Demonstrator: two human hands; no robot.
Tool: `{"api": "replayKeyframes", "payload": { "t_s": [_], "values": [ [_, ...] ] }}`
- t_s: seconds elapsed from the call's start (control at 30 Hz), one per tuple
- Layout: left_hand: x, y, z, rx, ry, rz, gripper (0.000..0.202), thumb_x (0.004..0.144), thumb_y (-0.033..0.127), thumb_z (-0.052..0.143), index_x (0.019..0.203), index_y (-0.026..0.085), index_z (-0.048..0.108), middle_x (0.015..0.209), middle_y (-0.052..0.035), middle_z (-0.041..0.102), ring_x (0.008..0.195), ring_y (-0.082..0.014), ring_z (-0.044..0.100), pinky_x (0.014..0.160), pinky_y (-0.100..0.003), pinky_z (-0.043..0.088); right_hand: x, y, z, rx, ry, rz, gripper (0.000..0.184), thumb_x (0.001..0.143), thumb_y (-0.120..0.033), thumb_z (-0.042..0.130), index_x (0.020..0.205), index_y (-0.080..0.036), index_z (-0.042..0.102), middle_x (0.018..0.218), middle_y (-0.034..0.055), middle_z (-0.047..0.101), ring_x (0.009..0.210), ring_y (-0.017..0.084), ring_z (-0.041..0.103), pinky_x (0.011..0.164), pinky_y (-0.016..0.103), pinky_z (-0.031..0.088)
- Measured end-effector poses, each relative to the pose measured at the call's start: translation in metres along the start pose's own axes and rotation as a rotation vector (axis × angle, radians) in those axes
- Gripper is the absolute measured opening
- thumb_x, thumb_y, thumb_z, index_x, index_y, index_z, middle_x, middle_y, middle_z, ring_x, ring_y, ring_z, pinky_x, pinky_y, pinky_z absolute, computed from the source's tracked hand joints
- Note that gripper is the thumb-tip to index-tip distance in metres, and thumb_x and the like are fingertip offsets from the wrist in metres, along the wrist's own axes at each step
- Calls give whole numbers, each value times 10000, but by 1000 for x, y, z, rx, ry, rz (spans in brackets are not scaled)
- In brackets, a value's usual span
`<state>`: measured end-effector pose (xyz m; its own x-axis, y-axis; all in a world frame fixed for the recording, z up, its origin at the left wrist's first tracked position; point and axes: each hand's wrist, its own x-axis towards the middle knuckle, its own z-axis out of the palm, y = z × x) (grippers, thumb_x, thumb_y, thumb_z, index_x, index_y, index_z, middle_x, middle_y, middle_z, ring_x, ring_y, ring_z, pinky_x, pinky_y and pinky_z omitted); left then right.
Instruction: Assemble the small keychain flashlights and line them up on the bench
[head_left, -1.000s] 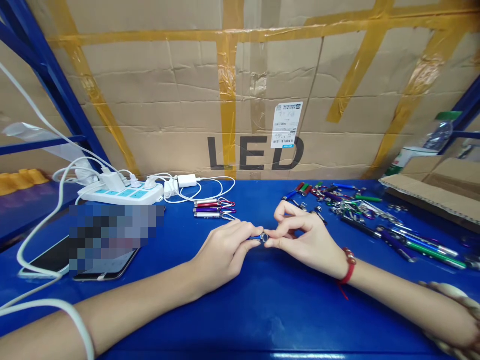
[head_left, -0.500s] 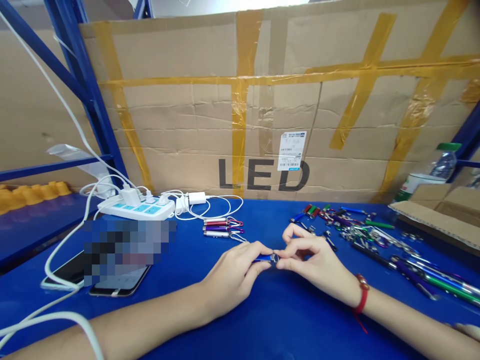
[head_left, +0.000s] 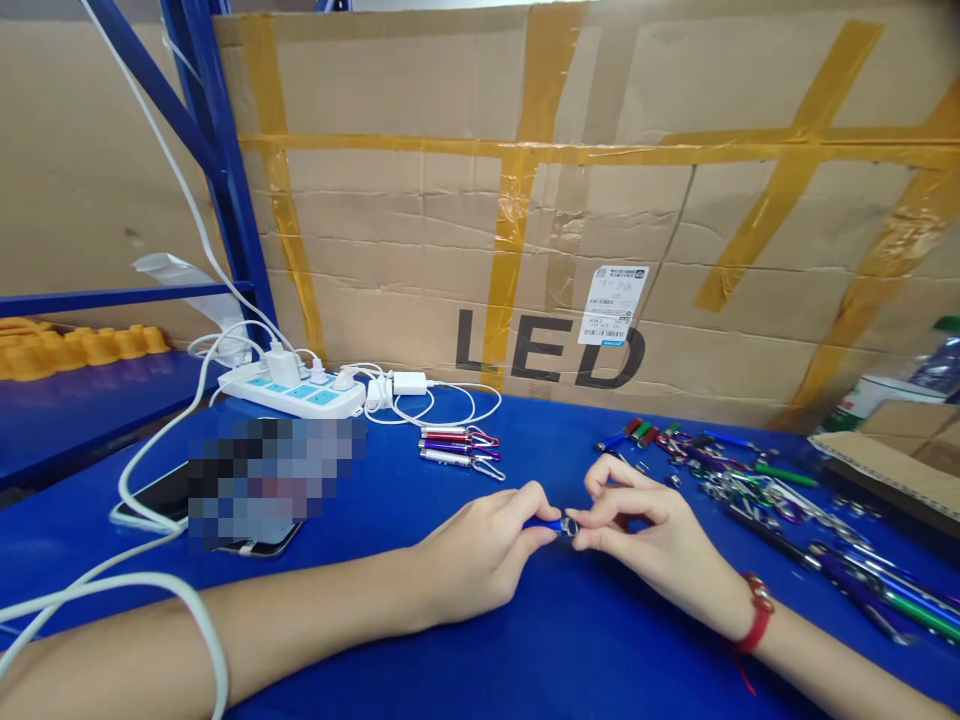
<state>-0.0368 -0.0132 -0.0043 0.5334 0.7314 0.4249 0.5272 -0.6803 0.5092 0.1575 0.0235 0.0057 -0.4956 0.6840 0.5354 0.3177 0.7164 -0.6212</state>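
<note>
- Both hands keep the grip they had half a second ago, and the head camera has swung a little to the left, so the power strip and the taped box sit further right in the picture.
- The left hand (head_left: pixel 480 550) is closed around the body of the blue flashlight (head_left: pixel 550 523), with thumb and forefinger pinching it near the front end.
- The right hand (head_left: pixel 660 540) pinches the flashlight's silvery tip between thumb and fingertips, its forefinger arched above; a red bracelet (head_left: pixel 756 625) sits on that wrist.
- The blue flashlight lies level between the two hands, just above the blue worktop (head_left: pixel 555 660), near the middle of the view.
- Both forearms rest on the worktop.
- Three small flashlights (head_left: pixel 459 446) with clips lie side by side behind the left hand, apart from it.
- A loose heap of flashlights (head_left: pixel 757 480) in several colours spreads over the worktop to the right of the right hand.
- A white power strip (head_left: pixel 296 395) with plugged chargers stands at the back left, and its white cable (head_left: pixel 142 590) loops toward the near left edge.
- A phone (head_left: pixel 150 497) lies in front of the strip, partly blurred out.
- A large cardboard box (head_left: pixel 420 240) marked "LED", crossed with yellow tape, stands along the back edge and carries a white label (head_left: pixel 613 305).
- A smaller open carton (head_left: pixel 892 465) sits at the far right.
</note>
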Motion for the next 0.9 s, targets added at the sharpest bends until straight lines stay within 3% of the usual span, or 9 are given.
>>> {"api": "replayKeyframes", "payload": {
  "t_s": [0.27, 0.47, 0.6, 0.73, 0.9],
  "values": [
    [-1, -5, 5, 179, 78, 262, 200, 899, 131, 340, 745, 184, 456, 684, -20, 560, 604, -145, 516, 563, -234, 410, -3, -5, 3, 35, -31, -5, 371, 684, -479, 673, 492, -161, 654, 651, 1, 443, 514, 68, 431, 442, 201, 364],
    [1, -6, 4, 131, 102, 266, 228, 906, 134, 347, 749, 169, 509, 709, -36, 578, 640, -142, 516, 615, -240, 432, -7, -8, 6, 77, 36, -34, 334, 691, -418, 691, 497, -150, 642, 554, -10, 452, 476, 67, 401, 410, 196, 323],
    [1, -6, 4, 71, 142, 249, 223, 907, 133, 362, 760, 164, 527, 742, -48, 599, 685, -144, 548, 647, -243, 454, -6, -11, 9, 115, 100, -20, 351, 675, -376, 715, 458, -147, 561, 504, -33, 420, 451, 59, 371, 415, 196, 322],
    [1, -7, 5, 75, 175, 277, 202, 903, 120, 382, 788, 161, 542, 777, -56, 623, 723, -147, 574, 672, -246, 470, -4, -14, 10, 155, 116, 36, 404, 642, -369, 736, 431, -150, 470, 490, -48, 379, 448, 55, 341, 421, 196, 311],
    [3, -7, 5, 126, 204, 317, 186, 891, 93, 404, 809, 143, 563, 788, -71, 651, 733, -151, 598, 680, -247, 484, -3, -14, 10, 210, 58, 178, 402, 639, -393, 726, 452, -148, 468, 509, -51, 355, 459, 54, 311, 428, 206, 271]
  ]
}}
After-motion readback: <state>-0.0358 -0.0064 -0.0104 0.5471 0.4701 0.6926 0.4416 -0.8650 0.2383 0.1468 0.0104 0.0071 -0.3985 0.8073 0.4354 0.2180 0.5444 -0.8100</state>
